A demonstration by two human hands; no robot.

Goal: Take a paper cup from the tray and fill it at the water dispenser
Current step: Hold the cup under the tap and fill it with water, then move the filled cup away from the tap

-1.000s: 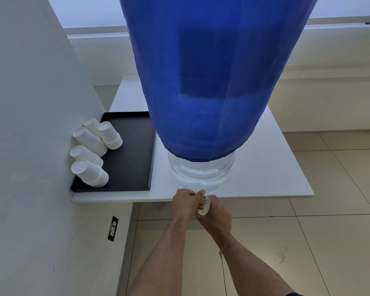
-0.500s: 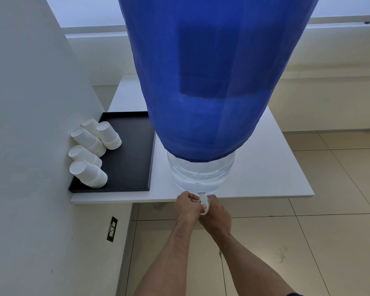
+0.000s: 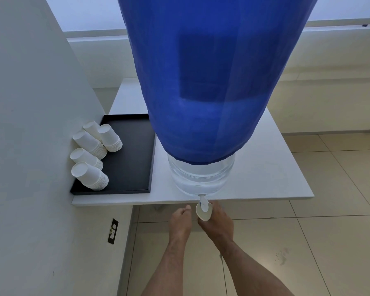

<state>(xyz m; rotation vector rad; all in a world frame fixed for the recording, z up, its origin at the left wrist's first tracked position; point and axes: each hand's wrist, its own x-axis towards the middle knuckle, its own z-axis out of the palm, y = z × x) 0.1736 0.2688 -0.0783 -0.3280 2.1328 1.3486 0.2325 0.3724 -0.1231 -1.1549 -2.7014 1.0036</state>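
A large water dispenser bottle (image 3: 201,176) under a blue cover (image 3: 212,82) stands at the table's front edge, its white tap (image 3: 203,201) sticking out over the floor. My right hand (image 3: 217,218) holds a white paper cup (image 3: 202,214) right under the tap, the rim tilted toward me. My left hand (image 3: 179,221) hovers just left of the cup, fingers curled, holding nothing I can see. On the left, a black tray (image 3: 132,167) carries several stacks of upside-down paper cups (image 3: 92,159).
The white table (image 3: 265,178) juts out from a grey wall (image 3: 30,146) on the left. A wall socket (image 3: 113,231) sits below the table. Beige floor tiles (image 3: 308,242) spread below and to the right.
My left hand has come off the tap and dropped back to the left. The cup, earlier hidden between both hands, now shows under the tap in my right hand.
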